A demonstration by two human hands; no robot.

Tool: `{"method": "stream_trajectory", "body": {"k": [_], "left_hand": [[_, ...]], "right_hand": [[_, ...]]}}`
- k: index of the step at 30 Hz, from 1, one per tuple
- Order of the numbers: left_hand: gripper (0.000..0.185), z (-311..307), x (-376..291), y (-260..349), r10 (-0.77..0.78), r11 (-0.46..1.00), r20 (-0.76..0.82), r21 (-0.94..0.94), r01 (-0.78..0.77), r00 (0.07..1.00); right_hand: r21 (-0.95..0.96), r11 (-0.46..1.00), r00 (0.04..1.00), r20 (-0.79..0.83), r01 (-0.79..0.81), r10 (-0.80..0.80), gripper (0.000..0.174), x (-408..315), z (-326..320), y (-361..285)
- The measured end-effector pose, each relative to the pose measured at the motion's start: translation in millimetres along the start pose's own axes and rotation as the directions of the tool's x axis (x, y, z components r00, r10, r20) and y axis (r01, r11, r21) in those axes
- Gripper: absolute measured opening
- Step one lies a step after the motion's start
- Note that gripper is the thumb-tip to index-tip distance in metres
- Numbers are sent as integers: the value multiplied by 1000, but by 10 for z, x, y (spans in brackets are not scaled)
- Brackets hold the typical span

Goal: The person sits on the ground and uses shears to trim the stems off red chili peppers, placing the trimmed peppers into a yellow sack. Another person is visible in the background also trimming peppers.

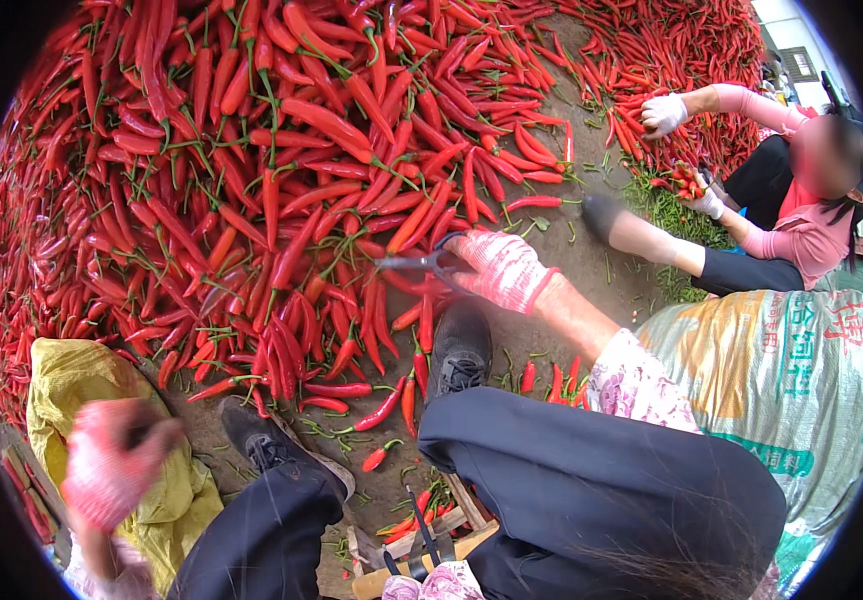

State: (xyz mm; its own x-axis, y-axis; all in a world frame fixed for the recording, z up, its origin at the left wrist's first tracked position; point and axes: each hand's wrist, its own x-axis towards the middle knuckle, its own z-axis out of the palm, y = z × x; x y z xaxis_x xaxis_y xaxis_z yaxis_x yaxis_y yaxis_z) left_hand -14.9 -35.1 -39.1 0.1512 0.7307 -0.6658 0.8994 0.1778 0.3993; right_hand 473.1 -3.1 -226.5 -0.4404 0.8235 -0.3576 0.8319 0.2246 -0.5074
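My right hand (503,270), in a red-and-white knit glove, holds dark-handled scissors (416,262). Their blades point left over the edge of a large heap of red chili peppers (326,127), many with green stems. My left hand (113,457), also gloved, is raised at the lower left in front of a yellow woven sack (71,367). It is blurred, with a gap between thumb and fingers and nothing visible in it. Loose chili peppers (379,412) lie on the ground between my dark shoes (461,349).
A co-worker (799,217) in white gloves sits at the right, holding a bunch of chilies (683,180) above cut green stems (664,217). A printed woven sack (746,360) stands by my right arm. Between my legs is a wooden frame (416,555) with chilies by it.
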Motion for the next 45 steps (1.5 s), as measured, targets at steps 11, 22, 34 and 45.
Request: {"method": "stream_trajectory", "body": {"k": [11,22,34,45], "left_hand": [[36,1979,995,704,192,541,594,-728,421,781],[18,2075,1295,1103,638,690,-203,-278,-668,743],[39,2508,2413,2184,736,583,168,336,-740,656],[18,1877,1670,1034,280,351,108,-936,3,954]], "right_hand": [[152,988,997,-70,-17,28,28,-169,90,-122],[749,584,663,-268,-313,699,28,-859,361,256],[804,509,722,-153,-307,675,29,-886,456,62],[77,996,987,-159,40,-27,37,-524,422,-17]]}}
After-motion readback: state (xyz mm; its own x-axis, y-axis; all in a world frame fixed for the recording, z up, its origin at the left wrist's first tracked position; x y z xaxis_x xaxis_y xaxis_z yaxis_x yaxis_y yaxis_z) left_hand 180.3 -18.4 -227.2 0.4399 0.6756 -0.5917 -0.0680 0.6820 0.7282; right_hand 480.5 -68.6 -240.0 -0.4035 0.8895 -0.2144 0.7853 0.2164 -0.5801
